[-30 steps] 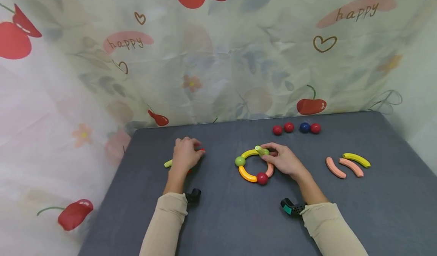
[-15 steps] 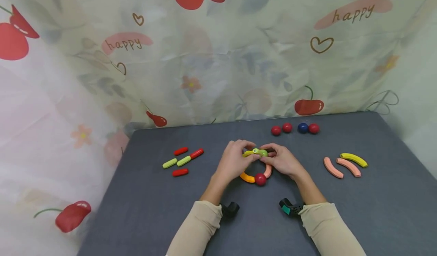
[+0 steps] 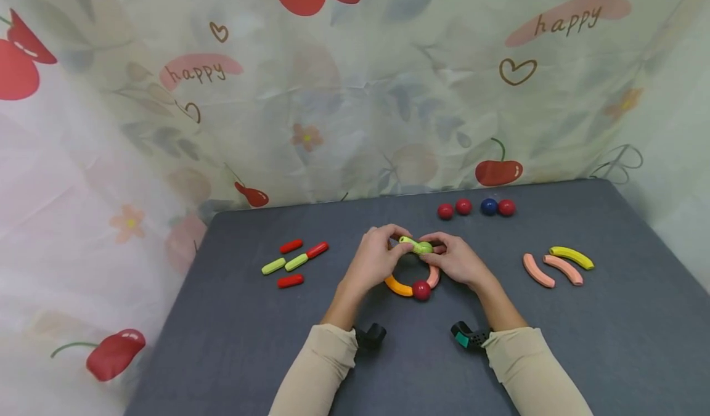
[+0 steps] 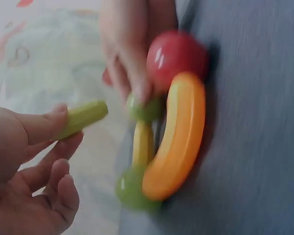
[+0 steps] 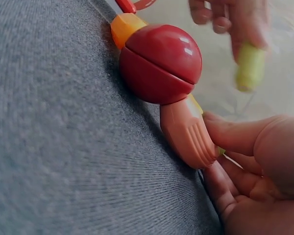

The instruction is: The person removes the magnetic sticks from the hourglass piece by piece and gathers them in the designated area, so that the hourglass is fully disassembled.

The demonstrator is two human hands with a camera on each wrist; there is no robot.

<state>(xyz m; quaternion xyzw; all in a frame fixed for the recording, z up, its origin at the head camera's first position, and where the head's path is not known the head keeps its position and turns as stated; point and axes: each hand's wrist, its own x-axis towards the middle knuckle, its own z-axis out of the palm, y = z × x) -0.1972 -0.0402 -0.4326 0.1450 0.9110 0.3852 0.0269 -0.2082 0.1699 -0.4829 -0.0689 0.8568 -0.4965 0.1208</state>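
Observation:
In the head view my left hand (image 3: 373,257) pinches a short light-green toy rod (image 3: 409,241) between thumb and finger. The rod tilts above the far side of a ring of toy balls and curved rods, its lower end by a green ball (image 3: 425,248). My right hand (image 3: 455,259) holds the ring at that ball, its thumb beside the pink curved rod (image 5: 188,132). A dark red ball (image 3: 421,290) and an orange curved rod (image 3: 398,286) form the near side. In the left wrist view another green ball (image 4: 137,188) and a yellow curved rod (image 4: 143,144) show.
Red rods (image 3: 291,281) and light-green rods (image 3: 273,266) lie to the left on the grey table (image 3: 233,342). Red balls (image 3: 445,211) and a blue ball (image 3: 489,206) stand at the back. Pink curved rods (image 3: 538,271) and a yellow one (image 3: 571,257) lie at the right.
My left hand has come right from the loose rods to the ring and now pinches the light-green rod, which was upright at my right hand. My right hand stays at the ring.

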